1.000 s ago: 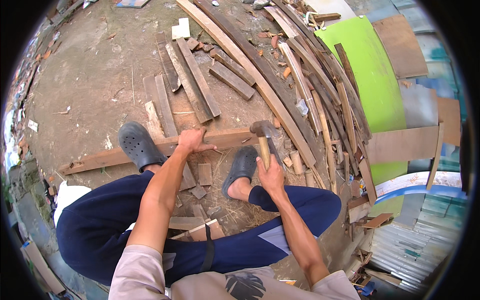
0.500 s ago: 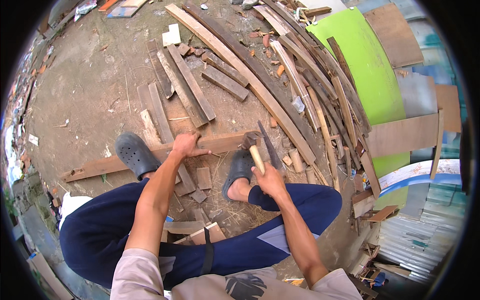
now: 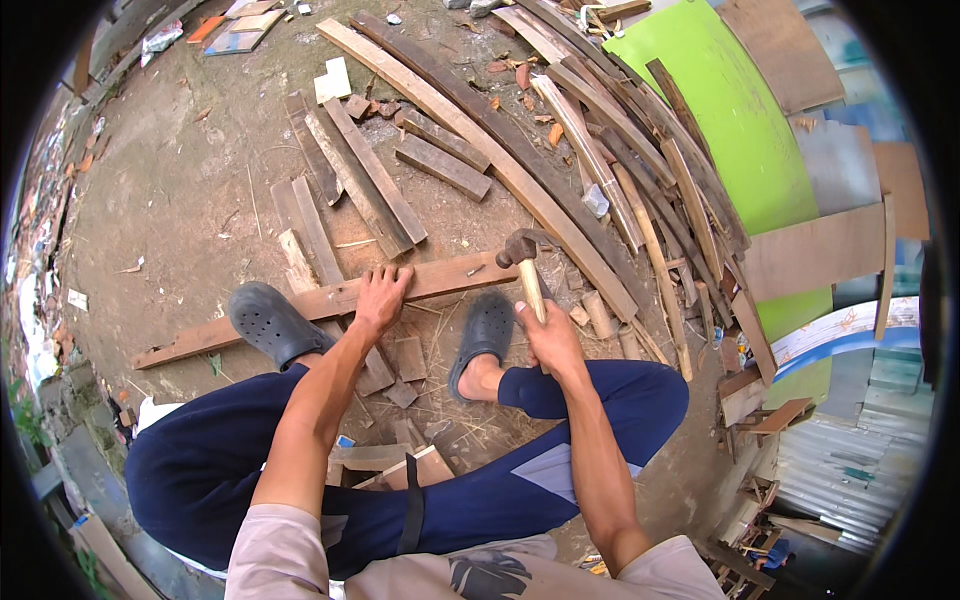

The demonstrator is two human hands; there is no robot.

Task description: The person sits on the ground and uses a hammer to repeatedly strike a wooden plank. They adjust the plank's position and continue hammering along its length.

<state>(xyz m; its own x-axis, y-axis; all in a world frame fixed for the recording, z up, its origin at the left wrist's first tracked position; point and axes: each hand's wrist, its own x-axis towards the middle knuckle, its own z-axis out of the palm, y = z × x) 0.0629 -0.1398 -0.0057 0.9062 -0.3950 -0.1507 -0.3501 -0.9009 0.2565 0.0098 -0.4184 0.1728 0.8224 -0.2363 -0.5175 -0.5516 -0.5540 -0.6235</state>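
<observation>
A long brown wooden plank (image 3: 440, 279) lies slantwise across the ground in front of me, passing by both of my dark clogs. My left hand (image 3: 382, 297) grips it near its middle, fingers laid over the far edge. A small dark spike, which looks like a nail (image 3: 476, 269), shows on the plank toward its right end. In my right hand (image 3: 553, 340) is a hammer (image 3: 531, 280), its pale wooden handle closed in my fingers. The dark metal head is raised near the plank's right end, apart from the nail.
Short timber pieces (image 3: 372, 180) lie beyond the plank. Long boards (image 3: 480, 150) and a stack of narrow wood strips run along the right, beside a lime-green panel (image 3: 740, 140). Wood offcuts (image 3: 405, 360) are scattered between my feet. Corrugated metal sheets (image 3: 840, 470) stand at the far right.
The hammer head has risen and shifted right, away from the plank's surface. My left hand has moved slightly and its fingers now lie over the plank's far edge.
</observation>
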